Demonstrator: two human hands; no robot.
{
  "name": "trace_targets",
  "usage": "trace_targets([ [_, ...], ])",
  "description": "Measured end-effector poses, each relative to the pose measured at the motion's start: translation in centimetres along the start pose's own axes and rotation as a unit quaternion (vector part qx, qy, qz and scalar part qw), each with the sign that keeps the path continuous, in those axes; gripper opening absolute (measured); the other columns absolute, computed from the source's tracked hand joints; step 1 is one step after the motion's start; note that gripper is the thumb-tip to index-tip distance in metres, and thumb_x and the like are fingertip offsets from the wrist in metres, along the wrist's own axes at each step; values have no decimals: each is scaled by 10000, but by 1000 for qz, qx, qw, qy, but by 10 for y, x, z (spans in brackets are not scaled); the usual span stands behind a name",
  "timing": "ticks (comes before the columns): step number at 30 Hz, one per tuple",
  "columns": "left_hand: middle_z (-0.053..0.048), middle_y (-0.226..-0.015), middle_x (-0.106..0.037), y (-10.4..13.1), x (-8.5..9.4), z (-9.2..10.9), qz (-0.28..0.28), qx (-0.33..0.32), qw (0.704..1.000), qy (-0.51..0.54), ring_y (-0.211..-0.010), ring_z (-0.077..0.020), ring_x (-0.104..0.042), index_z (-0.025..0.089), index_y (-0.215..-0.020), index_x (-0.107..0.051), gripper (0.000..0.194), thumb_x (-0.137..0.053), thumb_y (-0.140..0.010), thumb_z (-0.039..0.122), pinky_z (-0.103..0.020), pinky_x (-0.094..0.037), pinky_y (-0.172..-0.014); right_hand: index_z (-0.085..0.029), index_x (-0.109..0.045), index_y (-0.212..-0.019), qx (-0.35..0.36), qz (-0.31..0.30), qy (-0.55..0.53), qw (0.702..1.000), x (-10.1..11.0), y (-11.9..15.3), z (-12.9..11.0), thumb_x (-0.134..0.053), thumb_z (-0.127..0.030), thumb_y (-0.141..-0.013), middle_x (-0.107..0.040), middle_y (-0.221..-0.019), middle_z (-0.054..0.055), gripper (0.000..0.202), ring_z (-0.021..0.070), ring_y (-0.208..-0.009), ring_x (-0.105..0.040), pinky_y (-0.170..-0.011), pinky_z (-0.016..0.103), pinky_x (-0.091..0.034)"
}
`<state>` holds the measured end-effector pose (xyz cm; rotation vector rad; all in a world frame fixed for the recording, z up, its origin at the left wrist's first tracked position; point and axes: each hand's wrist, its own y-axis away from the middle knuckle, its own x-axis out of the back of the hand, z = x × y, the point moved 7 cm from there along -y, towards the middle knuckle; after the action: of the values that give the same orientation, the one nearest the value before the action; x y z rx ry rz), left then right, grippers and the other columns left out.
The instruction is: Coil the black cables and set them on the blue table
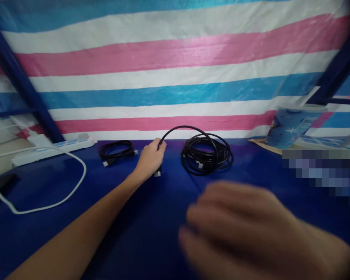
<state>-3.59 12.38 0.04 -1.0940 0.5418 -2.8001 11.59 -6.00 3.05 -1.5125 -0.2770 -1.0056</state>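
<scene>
My left hand (151, 156) is closed around the end of a thick black cable (189, 126), close to its plug. The plug's silver metal tip (158, 174) sticks out below the fingers, just over the blue table. From this hand the cable arches up and right into a large loose coil (207, 153), where another silver connector (200, 165) shows. Left of my hand lies a smaller coiled black cable (116, 149) with a silver plug at each end. My right hand (242, 225) is close to the camera at lower right, smeared by motion, its fingers seemingly bent; whether it holds anything is hidden.
A white power strip (72, 144) lies at the back left, with a white cord (83, 175) looping over the table (163, 233). A dark flat object (1, 186) is at the left edge. A blue patterned cup (291, 126) stands back right. Striped sheeting (175, 58) hangs behind.
</scene>
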Motion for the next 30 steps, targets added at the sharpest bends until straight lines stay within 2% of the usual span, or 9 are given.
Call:
trace_targets([
  [3,25,-556,-537,3,12,8,35,-37,998,-35,-507,-135,-504,227,-921,-551,266,-347,-911,397,-251,-328,-533,-226,-589,-1065,-134,67,20,988,17,-49,82,-462,-171,-883,-669,-999,68,229,237,-916,-621,-819,426,-492],
  [6,21,-587,-553,5,20,14,65,-60,996,-24,-513,-127,-506,227,-920,-551,277,-336,-922,403,-250,-339,-546,-201,-550,-1110,-413,73,-213,882,-2,-40,157,-596,-361,-842,-669,-997,99,315,254,-923,-642,-814,422,-500],
  [8,24,-584,-553,6,22,14,85,-66,994,18,-510,-120,-505,223,-921,-547,285,-333,-925,411,-245,-352,-554,-164,-546,-1066,-460,34,-408,788,-30,-26,157,-516,-423,-888,-683,-890,97,316,218,-785,-671,-776,383,-512],
  [10,30,-561,-539,5,24,11,111,-51,989,86,-503,-113,-495,212,-947,-537,294,-326,-928,416,-236,-361,-551,-152,-558,-986,-409,-33,-510,756,-48,-21,128,-433,-416,-931,-677,-758,64,297,185,-690,-663,-737,345,-510],
  [13,43,-509,-500,4,17,3,92,35,968,229,-439,-97,-430,186,-987,-518,288,-324,-926,390,-213,-330,-479,-164,-554,-992,-297,-139,-464,823,-64,-22,76,-498,-324,-910,-684,-872,64,188,179,-843,-643,-770,312,-501],
  [18,21,-520,-536,19,-27,6,-149,220,876,402,-367,-68,-380,152,-965,-532,267,-355,-919,346,-190,-268,-400,-206,-436,-1284,-68,-96,-147,982,-70,-32,41,-528,-84,-824,-542,-1223,114,485,249,-1192,-467,-976,428,-403],
  [22,-12,-607,-577,29,-33,13,-162,234,852,439,-502,-80,-508,125,-819,-571,297,-395,-919,343,-200,-359,-487,-202,-473,-1173,-60,-2,-42,997,-67,-29,60,-572,-132,-824,-527,-1203,141,370,276,-1173,-467,-928,462,-415],
  [26,-26,-651,-591,35,-39,25,-187,194,858,437,-593,-96,-527,115,-790,-625,356,-396,-916,357,-219,-389,-569,-217,-435,-1206,-96,34,-86,991,-61,-26,76,-673,-225,-781,-529,-1228,126,487,266,-1161,-487,-951,458,-412],
  [30,-46,-803,-642,29,-32,35,-137,111,892,417,-769,-131,-572,129,-797,-630,278,-429,-882,301,-253,-430,-728,-231,-481,-1137,-140,55,-177,973,-54,-25,79,-560,-193,-865,-543,-1225,90,287,224,-1180,-485,-991,422,-398],
])
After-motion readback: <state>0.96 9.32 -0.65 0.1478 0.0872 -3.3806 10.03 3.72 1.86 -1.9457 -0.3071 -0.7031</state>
